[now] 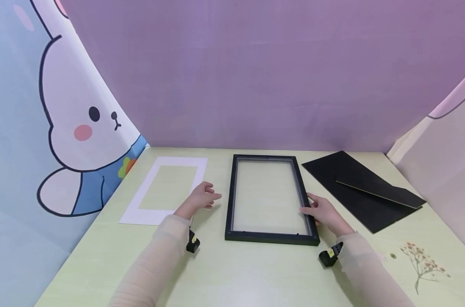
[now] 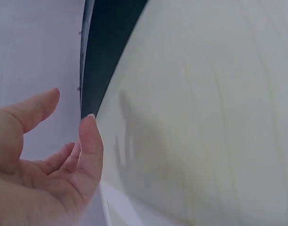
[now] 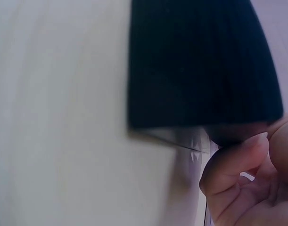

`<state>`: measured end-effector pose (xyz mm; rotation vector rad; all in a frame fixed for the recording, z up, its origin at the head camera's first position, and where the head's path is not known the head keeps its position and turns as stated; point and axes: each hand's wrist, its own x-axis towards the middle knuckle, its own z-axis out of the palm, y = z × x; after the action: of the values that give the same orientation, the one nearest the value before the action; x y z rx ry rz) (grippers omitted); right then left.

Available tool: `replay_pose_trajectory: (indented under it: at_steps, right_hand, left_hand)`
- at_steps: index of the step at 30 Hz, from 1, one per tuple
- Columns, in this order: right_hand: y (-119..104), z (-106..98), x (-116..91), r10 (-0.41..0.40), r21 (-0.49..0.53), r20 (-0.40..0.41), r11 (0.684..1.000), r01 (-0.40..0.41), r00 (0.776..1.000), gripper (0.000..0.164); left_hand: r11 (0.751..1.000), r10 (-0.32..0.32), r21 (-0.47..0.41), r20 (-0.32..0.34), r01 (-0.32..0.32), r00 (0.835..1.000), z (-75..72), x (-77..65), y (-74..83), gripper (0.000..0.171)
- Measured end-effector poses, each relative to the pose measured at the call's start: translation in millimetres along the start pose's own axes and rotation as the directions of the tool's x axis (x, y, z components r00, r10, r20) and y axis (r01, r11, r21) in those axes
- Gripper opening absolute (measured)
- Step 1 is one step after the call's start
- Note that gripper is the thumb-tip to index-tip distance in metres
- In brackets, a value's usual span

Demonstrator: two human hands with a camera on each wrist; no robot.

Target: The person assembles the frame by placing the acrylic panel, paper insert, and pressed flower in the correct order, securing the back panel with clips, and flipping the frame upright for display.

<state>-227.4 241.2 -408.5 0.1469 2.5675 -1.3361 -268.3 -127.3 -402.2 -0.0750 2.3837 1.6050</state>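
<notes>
A black picture frame [image 1: 271, 237] lies in the middle of the table, the tabletop showing through its opening. Small dark tabs stick out along its near inner edge. My right hand [image 1: 325, 212] grips the frame's right side near the lower corner, thumb on top and fingers beneath. In the right wrist view, the dark frame edge [image 3: 200, 66] sits between that thumb and the fingers. To the left of the frame, my left hand [image 1: 200, 198] hovers with relaxed fingers, apart from it and holding nothing. The white mat board [image 1: 152, 216] lies partly behind that hand.
A black backing board [image 1: 328, 168] with a stand leg [image 1: 386, 194] raised on it lies at the right. Nearer me on the right is a dried flower sprig [image 1: 420, 266], with a small dark round bit [image 1: 393, 256] beside it. A purple curtain [image 1: 271, 85] hangs behind the table.
</notes>
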Motion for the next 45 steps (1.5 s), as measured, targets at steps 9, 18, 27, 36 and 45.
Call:
replay_pose_trajectory:
  at_steps: [9,18,27,36,45]
  right_hand:
    - [0,0,0,-0.008,0.008,0.001,1.000,0.008,1.000,0.071]
    - [0,0,0,-0.007,0.004,-0.002,1.000,0.007,1.000,0.071]
    - [-2,0,-2,-0.014,-0.007,0.000,1.000,0.014,1.000,0.071]
    - [-3,2,-3,-0.014,-0.007,0.000,1.000,0.014,1.000,0.070]
    - [-2,1,-4,-0.014,0.013,0.007,1.000,0.014,1.000,0.070]
  left_hand:
    - [1.000,-0.007,-0.004,-0.048,0.007,0.999,-50.1,-10.1,-16.4,0.059]
    - [0.998,-0.049,0.040,-0.105,0.053,0.993,-83.0,-17.7,-33.3,0.060]
    - [0.995,-0.073,0.063,-0.156,0.084,0.985,-102.1,-18.1,-47.3,0.062]
    - [0.985,-0.099,0.121,-0.212,0.127,0.972,-124.1,-22.5,-57.9,0.063]
    - [0.952,-0.134,0.231,-0.280,0.202,0.951,-147.2,-26.4,-76.2,0.061]
